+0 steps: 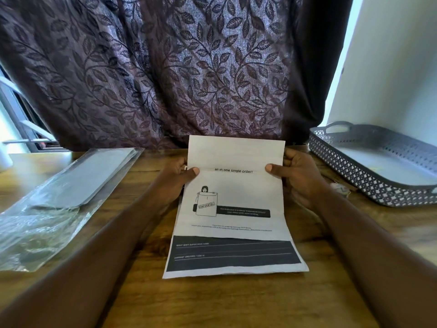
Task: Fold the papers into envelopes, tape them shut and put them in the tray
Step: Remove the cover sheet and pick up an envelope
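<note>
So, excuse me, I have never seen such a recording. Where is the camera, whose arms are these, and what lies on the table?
There is no machine here. One camera is worn on the person's head and looks down, so both arms are the person's own. The left hand and right hand each pinch one side of a printed paper, thumbs on top. Its top part is folded toward the person and shows the blank back. On the wooden table, a clear plastic packet of sheets lies to the left, and a grey perforated tray with a handle stands to the right. A leaf-patterned curtain hangs behind.
</note>
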Available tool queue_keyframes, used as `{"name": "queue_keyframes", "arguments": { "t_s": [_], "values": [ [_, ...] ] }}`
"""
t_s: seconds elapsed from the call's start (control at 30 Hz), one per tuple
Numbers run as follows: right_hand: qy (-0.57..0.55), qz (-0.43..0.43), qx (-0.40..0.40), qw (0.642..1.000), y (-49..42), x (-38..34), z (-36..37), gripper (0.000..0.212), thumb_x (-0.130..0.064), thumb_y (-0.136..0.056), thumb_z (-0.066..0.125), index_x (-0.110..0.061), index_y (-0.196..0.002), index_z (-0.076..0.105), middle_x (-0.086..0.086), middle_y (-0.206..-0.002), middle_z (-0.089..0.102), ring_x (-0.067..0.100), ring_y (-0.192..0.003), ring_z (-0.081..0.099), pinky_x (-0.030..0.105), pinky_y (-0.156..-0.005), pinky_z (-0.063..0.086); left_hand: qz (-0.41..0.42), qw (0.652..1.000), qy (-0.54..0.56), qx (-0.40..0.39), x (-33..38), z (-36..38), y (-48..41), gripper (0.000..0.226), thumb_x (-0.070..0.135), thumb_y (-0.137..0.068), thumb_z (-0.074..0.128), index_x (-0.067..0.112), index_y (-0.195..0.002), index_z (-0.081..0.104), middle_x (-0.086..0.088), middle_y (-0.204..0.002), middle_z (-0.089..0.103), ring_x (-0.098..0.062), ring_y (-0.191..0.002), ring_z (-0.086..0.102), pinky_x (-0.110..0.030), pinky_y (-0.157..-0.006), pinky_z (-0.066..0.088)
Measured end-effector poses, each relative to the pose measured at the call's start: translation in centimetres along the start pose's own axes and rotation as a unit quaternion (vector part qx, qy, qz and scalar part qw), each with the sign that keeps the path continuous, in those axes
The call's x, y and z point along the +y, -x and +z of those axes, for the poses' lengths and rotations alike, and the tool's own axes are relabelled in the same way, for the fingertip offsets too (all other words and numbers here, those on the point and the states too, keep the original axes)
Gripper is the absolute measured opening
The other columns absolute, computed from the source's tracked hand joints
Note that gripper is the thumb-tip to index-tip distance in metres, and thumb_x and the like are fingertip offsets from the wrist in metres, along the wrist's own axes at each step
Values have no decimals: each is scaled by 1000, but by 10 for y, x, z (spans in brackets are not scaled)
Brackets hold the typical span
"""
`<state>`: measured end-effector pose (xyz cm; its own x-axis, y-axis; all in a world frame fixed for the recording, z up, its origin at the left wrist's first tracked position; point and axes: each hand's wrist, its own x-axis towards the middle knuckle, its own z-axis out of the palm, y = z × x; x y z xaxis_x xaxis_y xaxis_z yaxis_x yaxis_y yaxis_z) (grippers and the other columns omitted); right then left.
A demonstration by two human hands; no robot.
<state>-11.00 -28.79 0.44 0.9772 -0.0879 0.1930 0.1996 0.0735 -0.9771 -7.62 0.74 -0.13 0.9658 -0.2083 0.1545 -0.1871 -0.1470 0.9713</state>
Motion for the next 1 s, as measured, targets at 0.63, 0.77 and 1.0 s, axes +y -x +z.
{"name": "queue_keyframes", "arguments": {
  "t_s": [0.63, 0.77, 1.0],
  "values": [
    [15, 21, -14, 1000, 0, 1, 4, 43, 11, -95, 37, 0, -83, 76, 17, -110, 74, 40, -112, 65, 56, -103, 49, -13, 997, 67, 23, 12, -1, 9, 25, 28, -97, 60, 9, -92, 75, -16, -96, 75, -24, -80, 68, -35, -72, 54],
    [23, 27, 8, 999, 2, 0, 5, 46, 10, -87, 30, -3, -84, 74, 18, -107, 74, 42, -107, 66, 54, -90, 53, 29, 998, -44, 20, 6, 0, 5, 14, 11, -90, 69, 22, -99, 71, -2, -92, 76, -14, -78, 73, -28, -66, 58],
    [423, -213, -49, 880, 6, 3, 33, 15, -20, -98, 59, -19, -105, 73, -8, -93, 72, 7, -81, 64, 28, -70, 50, 118, 967, -225, 36, 4, 9, 6, 10, 21, -92, 70, 25, -99, 75, 15, -98, 72, 7, -84, 63, -24, -79, 48]
  ]
}}
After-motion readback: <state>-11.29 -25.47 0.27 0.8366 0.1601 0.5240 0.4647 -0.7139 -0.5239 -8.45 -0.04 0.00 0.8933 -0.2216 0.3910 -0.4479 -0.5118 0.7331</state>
